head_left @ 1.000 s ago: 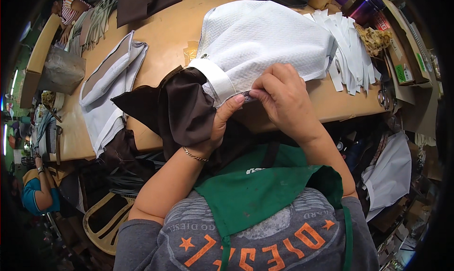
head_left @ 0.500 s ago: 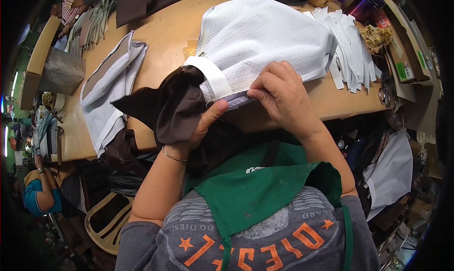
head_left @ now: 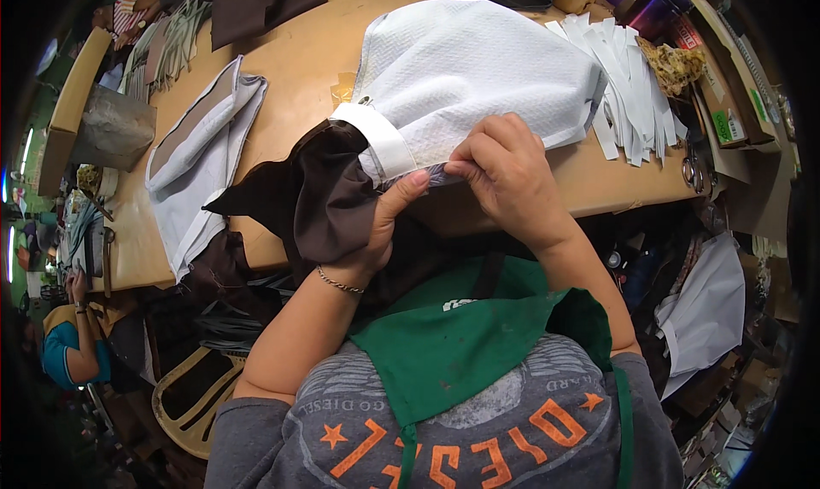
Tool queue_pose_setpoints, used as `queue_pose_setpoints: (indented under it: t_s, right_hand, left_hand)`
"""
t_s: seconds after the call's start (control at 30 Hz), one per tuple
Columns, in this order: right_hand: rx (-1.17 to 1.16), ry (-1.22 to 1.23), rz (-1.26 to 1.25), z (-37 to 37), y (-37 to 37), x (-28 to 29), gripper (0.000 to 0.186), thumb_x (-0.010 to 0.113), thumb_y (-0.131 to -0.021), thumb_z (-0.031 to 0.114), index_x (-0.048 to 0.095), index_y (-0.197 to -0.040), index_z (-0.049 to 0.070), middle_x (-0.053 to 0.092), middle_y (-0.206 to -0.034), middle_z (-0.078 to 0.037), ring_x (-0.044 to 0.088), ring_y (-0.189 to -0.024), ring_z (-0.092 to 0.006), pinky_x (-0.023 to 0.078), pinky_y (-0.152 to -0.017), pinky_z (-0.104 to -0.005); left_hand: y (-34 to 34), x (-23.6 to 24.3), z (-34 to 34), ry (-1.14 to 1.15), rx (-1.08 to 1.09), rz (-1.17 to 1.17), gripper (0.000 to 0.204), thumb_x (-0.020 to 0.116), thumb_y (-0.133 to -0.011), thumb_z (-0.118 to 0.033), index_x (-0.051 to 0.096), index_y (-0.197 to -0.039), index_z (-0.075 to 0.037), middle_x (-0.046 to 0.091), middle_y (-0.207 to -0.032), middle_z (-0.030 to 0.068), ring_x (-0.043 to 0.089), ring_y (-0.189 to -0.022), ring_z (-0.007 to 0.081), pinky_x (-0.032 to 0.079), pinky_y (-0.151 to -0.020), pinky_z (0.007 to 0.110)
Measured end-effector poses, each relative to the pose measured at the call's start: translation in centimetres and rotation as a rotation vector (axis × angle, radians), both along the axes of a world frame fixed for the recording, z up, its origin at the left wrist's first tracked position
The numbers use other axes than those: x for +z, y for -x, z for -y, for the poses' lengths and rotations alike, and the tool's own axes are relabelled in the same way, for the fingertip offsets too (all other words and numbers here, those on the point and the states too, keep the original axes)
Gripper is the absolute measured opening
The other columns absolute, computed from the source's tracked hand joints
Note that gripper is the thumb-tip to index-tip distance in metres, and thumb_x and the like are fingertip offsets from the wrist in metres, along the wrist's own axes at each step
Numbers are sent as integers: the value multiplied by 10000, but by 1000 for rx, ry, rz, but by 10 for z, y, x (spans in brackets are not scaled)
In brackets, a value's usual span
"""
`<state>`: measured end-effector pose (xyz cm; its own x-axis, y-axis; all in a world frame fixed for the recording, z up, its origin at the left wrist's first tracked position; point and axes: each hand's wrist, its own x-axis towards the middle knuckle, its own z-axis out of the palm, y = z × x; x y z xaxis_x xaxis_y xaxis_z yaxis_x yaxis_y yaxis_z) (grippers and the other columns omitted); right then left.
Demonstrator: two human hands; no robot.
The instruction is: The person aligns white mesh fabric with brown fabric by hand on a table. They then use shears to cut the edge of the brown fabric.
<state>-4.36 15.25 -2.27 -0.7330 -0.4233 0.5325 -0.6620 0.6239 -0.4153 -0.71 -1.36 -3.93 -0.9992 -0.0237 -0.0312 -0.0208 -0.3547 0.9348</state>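
A white quilted fabric piece with a grey edge lies on the table near its front edge. Dark brown cloth is joined to its left end, where a white strip runs across. My left hand grips the brown cloth from below, its thumb pressed on the grey seam edge. Just to its right, my right hand pinches the same edge between thumb and curled fingers. The left fingers are mostly hidden beneath the cloth.
Another white and brown sewn piece lies at the left. White strips are heaped at the right, beside scissors and a sponge-like clump. Folded brown cloth lies at the back. A co-worker in a blue shirt is at far left.
My left hand has slid right and slightly up along the edge, its thumb now close to my right fingers. The brown cloth has shifted right with it. My right hand has barely moved.
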Motion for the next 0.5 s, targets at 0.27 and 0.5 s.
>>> queue_pose_setpoints:
  t_s: [0.27, 0.5]
  right_hand:
    - [4, 30, -64, -4, 6, -5, 112, 626, -716, 160, 530, -705, 103, 467, -737, -18, 470, -743, -217, 360, -627, -342]
    - [23, 68, -17, -1, 4, -3, 119, 624, -718, 151, 523, -703, 90, 466, -747, -34, 472, -748, -234, 365, -639, -350]
  left_hand:
    - [-9, -8, 20, -40, -19, -6, 410, 626, -784, -71, 479, -1160, 4, 543, -1079, 72, 489, -1014, 156, 363, -910, 279]
    - [-1, 14, 20, 283, -190, 51, 321, 623, -801, -183, 562, -1050, 10, 589, -995, 62, 537, -904, 127, 411, -835, 256]
